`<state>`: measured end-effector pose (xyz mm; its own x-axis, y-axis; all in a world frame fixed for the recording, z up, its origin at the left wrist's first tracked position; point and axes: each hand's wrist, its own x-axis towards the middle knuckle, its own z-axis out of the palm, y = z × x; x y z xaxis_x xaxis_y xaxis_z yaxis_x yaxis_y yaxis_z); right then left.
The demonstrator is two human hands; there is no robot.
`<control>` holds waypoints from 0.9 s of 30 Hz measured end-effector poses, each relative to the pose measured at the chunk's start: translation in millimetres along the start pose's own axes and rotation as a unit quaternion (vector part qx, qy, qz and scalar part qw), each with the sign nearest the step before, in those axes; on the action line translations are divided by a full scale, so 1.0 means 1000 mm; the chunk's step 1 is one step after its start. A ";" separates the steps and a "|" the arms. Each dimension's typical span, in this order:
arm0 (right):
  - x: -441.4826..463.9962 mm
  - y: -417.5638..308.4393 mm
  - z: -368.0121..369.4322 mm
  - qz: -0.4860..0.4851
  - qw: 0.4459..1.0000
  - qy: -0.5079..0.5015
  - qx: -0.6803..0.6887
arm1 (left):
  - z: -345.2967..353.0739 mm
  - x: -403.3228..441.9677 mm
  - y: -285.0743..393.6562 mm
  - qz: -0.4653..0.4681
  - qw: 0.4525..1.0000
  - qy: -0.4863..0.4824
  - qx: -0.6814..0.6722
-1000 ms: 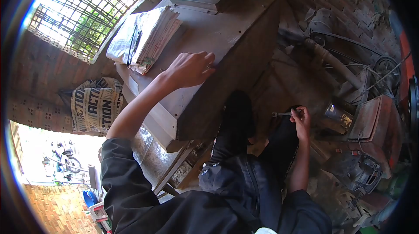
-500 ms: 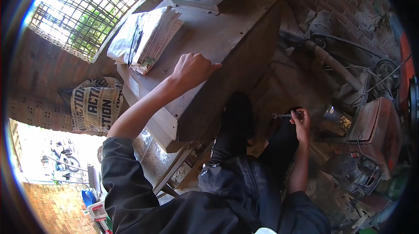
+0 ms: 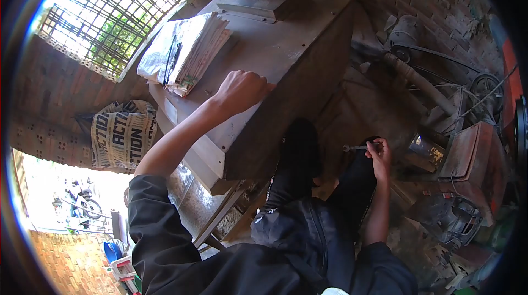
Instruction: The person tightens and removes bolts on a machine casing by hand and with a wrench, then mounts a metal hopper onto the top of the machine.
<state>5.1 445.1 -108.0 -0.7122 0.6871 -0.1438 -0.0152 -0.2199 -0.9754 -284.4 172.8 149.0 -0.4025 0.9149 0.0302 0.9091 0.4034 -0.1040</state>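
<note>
A broad grey sheet-metal box (image 3: pixel 275 53), its top the surface under a pale tied bundle (image 3: pixel 190 55); a tan sack (image 3: pixel 124 135) printed "ACTION" by a brown brick wall (image 3: pixel 49 91); left hand (image 3: pixel 242 90) at the box's edge, curled, hold impossible to tell; right hand (image 3: pixel 379 156), its grip pinched around a grey metal wrench (image 3: pixel 355 147).
</note>
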 end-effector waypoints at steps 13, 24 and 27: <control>0.001 0.003 0.000 -0.005 1.000 -0.005 -0.007 | 0.016 -0.012 0.003 -0.061 0.996 0.066 0.016; 0.000 0.000 0.003 -0.002 1.000 -0.009 -0.019 | 0.025 -0.024 0.004 0.100 0.982 0.141 0.078; 0.001 0.001 0.006 -0.004 1.000 -0.010 -0.019 | 0.025 -0.023 0.008 0.110 0.975 0.167 0.095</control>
<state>0.1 442.1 -107.9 -0.7265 0.6741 -0.1331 0.0061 -0.1874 -0.9823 -271.1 154.8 123.0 -0.1141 0.9451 0.3063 0.9206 0.2165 -0.3251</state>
